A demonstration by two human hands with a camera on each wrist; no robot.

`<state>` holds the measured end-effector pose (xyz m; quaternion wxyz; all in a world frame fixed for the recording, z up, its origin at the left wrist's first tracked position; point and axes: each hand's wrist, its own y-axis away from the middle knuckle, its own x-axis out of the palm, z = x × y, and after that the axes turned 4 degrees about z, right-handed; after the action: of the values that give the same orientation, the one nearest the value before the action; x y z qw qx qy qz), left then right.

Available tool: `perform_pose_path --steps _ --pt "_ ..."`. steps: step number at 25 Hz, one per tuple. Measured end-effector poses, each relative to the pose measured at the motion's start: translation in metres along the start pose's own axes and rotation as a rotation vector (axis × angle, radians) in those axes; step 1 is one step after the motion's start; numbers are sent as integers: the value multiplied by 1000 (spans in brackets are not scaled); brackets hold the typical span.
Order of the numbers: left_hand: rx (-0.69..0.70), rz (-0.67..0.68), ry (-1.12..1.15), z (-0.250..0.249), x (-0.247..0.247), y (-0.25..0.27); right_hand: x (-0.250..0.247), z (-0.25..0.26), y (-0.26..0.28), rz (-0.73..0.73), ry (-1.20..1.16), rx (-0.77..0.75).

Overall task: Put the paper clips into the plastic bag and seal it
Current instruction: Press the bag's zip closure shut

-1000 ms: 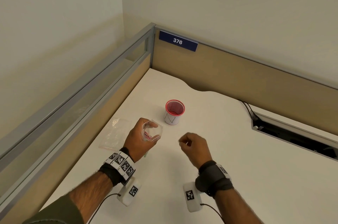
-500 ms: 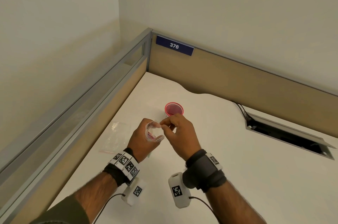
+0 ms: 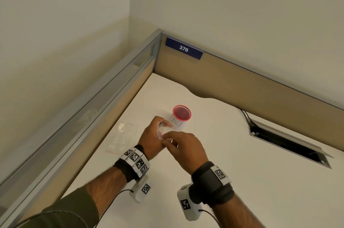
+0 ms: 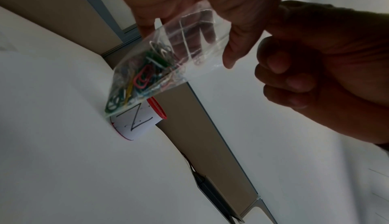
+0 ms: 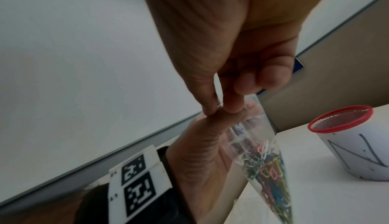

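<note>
My left hand (image 3: 151, 135) holds a small clear plastic bag (image 3: 163, 129) upright above the white desk, its fingers curled round the upper part. Coloured paper clips (image 4: 145, 76) fill the bag's (image 4: 195, 44) lower half. My right hand (image 3: 168, 139) pinches the bag's near top edge between thumb and forefinger, right beside my left thumb. The right wrist view shows those fingertips (image 5: 210, 107) pressed together over the bag (image 5: 263, 137) and the clips (image 5: 267, 174). The other right fingers (image 4: 294, 81) are curled in.
A red mesh cup (image 3: 181, 117) wrapped in white paper marked with an N stands just behind the hands. A second clear bag (image 3: 123, 137) lies flat on the desk at the left. Partition walls (image 3: 111, 97) close the left and back. A cable slot (image 3: 290, 146) is at the right.
My right hand came in from the right to the bag's mouth and now pinches its near top edge. The left hand has kept hold of the bag.
</note>
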<state>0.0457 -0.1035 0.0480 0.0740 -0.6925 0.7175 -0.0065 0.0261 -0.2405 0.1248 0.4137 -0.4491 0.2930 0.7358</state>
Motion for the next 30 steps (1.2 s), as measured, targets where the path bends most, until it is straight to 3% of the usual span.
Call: perform_pose_path --steps 10,14,17,19,26,30 --pt "-6 -156 -79 -29 20 18 -39 -28 1 -86 -56 -162" --pt "-26 -126 43 -23 15 26 -52 -44 5 -142 -175 -199" --pt "-56 -211 215 -17 14 22 -57 -55 5 -153 -231 -249" --pt "-86 -283 190 -19 14 18 -57 -59 6 -131 -245 -280" --pt "25 -299 152 -34 12 14 -45 -80 3 -186 -538 -167" --pt "46 -284 124 -36 15 8 -31 -79 -1 -94 -680 -73"
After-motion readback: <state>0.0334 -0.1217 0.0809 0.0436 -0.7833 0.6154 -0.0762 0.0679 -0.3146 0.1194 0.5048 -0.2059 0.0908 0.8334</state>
